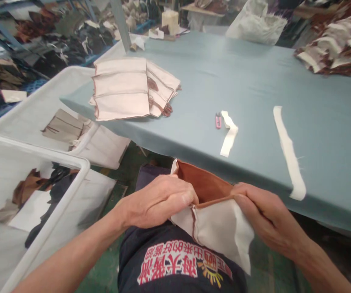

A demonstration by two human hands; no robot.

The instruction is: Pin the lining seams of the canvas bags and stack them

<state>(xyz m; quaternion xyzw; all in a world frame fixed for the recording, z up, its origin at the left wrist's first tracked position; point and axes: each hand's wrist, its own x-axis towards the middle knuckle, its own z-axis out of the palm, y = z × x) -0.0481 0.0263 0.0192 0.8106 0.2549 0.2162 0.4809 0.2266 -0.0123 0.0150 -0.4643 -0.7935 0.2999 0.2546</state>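
Observation:
Between my hands is a white fabric bag piece (221,221) with a brown inner face and brown seam edges, its mouth spread apart over my lap. My left hand (163,199) grips the near rim at the left, fingers curled into the opening. At the right corner, my right hand (263,215) pinches the rim between thumb and fingers. On the table ahead lie pink thread snips (218,121) beside a folded cream strip (229,134). A longer cream strip (289,152) lies farther right. A stack of similar white pieces with brown seams (122,89) rests at the table's left.
The blue-green table (193,134) has its front edge just beyond the bag piece. White plastic bins (83,162) holding fabric pieces stand to the left. A pile of white and brown pieces (340,44) sits at the far right, and a white sack (256,22) at the back.

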